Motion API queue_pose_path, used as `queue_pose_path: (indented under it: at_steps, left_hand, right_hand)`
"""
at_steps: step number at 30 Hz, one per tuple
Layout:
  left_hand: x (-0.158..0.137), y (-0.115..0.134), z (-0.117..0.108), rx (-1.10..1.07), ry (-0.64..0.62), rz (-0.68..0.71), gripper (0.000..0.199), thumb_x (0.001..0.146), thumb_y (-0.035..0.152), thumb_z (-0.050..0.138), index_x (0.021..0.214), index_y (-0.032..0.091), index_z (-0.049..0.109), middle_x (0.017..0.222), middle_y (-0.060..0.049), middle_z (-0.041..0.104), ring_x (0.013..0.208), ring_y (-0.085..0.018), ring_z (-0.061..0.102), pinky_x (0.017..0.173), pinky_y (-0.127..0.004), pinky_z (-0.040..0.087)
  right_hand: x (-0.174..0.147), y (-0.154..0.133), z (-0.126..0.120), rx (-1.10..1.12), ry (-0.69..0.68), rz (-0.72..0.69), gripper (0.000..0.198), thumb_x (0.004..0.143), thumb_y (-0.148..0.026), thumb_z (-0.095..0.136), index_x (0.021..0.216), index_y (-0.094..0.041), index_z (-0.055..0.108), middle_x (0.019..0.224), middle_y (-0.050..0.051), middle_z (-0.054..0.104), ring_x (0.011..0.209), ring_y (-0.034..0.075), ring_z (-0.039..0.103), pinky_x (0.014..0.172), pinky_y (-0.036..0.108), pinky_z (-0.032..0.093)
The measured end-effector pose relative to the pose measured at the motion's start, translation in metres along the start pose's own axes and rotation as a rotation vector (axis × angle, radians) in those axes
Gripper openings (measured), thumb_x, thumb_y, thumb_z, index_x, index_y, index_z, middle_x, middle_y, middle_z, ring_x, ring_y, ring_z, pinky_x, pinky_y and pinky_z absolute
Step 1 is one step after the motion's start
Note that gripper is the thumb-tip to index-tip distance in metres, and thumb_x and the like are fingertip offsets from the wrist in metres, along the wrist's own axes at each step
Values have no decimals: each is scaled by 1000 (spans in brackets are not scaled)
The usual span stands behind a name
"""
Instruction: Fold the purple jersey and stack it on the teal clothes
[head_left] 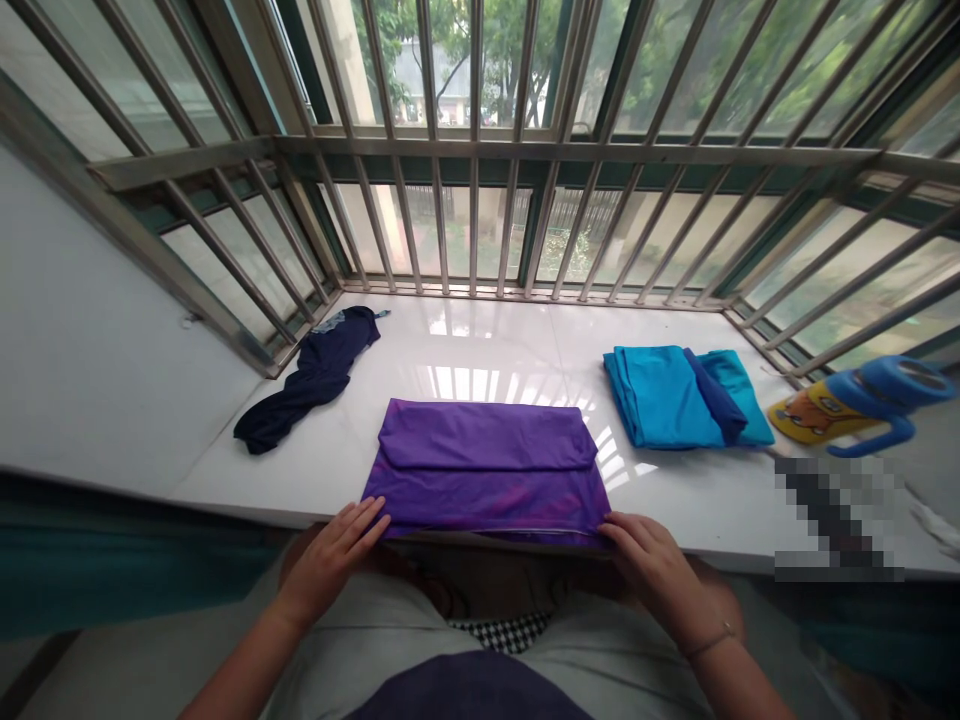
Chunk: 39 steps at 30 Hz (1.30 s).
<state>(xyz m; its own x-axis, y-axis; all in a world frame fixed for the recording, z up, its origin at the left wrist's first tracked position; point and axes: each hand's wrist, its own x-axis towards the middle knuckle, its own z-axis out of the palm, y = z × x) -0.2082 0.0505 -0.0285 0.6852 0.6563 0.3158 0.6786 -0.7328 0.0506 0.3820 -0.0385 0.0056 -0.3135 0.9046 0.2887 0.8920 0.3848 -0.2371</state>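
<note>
A purple garment (486,468) lies folded into a flat rectangle on the white windowsill (487,345), right at its near edge. My left hand (334,555) has its fingers on the garment's near left corner. My right hand (652,565) rests on the near right corner, fingers curled over the edge. Both hands touch the lower hem of the cloth.
A dark navy garment (311,380) lies crumpled at the far left of the sill. A folded teal garment (679,395) with a blue strip sits to the right. A yellow and blue plastic item (855,405) lies at the far right. Metal window bars (480,150) enclose the sill.
</note>
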Motion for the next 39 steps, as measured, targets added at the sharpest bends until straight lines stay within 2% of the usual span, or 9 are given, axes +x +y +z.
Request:
queue_pose_path:
  at_steps: [8,11,15,20,24,29,32,35,39]
  left_hand:
    - [1,-15,-10,-87,92,40,57,107,5,43,157,30,58,157,-6,66,145,-22,63,126,-44,51]
    - [2,-14,-13,-136,128,-11,52,108,7,44,151,29,63,151,-5,70,140,-21,67,123,-43,55]
    - [1,-15,-16,-105,154,14,51,107,6,47,150,27,64,149,-6,71,138,-21,68,122,-40,55]
    - [-4,-20,-15,11,73,68,60,105,0,42,156,26,59,159,-6,63,146,-22,62,127,-42,47]
    - [1,-20,-17,-35,126,47,55,107,3,44,155,26,60,153,-6,69,140,-20,67,124,-39,49]
    - [21,-23,-27,-335,149,-191,33,108,21,53,130,30,76,125,-3,82,115,-20,78,106,-34,61]
    - [47,-33,-35,-514,90,-417,24,105,39,60,112,30,81,111,-2,84,104,-23,80,96,-33,63]
    - [90,-50,-39,-646,127,-664,36,99,58,63,103,26,78,97,-3,83,93,-25,78,88,-33,62]
    - [159,-78,-27,-787,152,-840,56,91,76,60,98,22,72,83,-4,78,79,-23,73,75,-31,57]
  right_hand:
    - [-2,-2,-21,9,-32,-86,35,105,-13,50,124,-30,74,111,8,78,99,26,75,92,40,62]
    - [-10,-5,-22,-36,34,-60,42,106,-11,46,132,-32,73,113,8,78,100,24,76,95,38,61]
    - [-20,-5,-19,-117,121,-14,30,110,-19,52,128,-28,75,107,8,77,90,21,76,90,31,60]
    - [-23,0,-17,-114,65,30,22,111,-27,55,120,-28,76,115,8,76,102,22,75,91,32,59]
    - [-19,8,-14,29,62,24,22,109,-27,55,118,-29,75,125,9,76,112,23,75,99,36,62]
    - [-7,15,-19,280,-16,196,19,104,-31,57,111,-28,75,138,11,73,126,26,71,107,42,60]
    - [14,19,-25,373,63,314,22,102,-38,57,110,-25,73,130,12,75,121,28,72,97,40,62]
    - [54,25,-22,405,181,467,27,98,-46,62,110,-25,71,114,11,78,103,26,74,85,35,61]
    - [131,37,-9,496,304,625,33,95,-47,60,114,-21,66,101,9,77,88,23,73,82,34,58]
